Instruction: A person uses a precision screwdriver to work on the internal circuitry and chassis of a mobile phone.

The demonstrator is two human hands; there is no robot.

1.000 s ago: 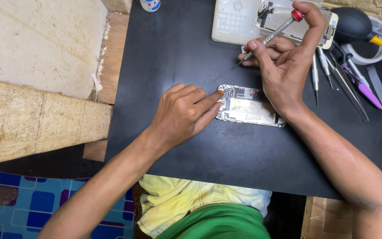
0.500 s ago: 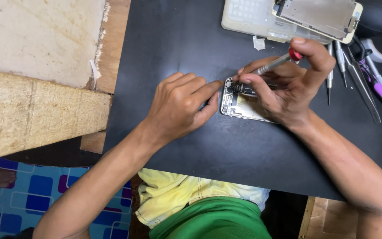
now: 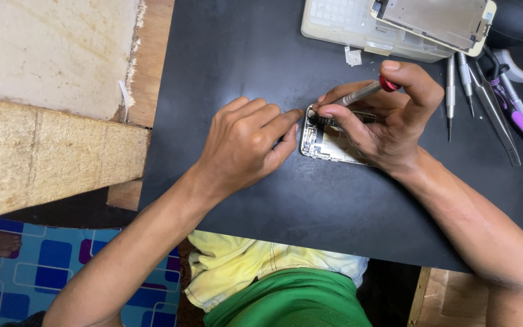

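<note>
On the black mat, from the head view: now bringing the screwdriver tip down onto the top corner of the opened phone body, having lifted clear a second ago. Right hand pinching the shaft, forefinger capping the red end. Left hand bracing the phone's edge, fingers curled, holding nothing. Camera sitting closer than earlier.

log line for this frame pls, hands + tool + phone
left hand: steadies opened phone | right hand: holds screwdriver, tip at phone's top end | surface: black mat
</note>
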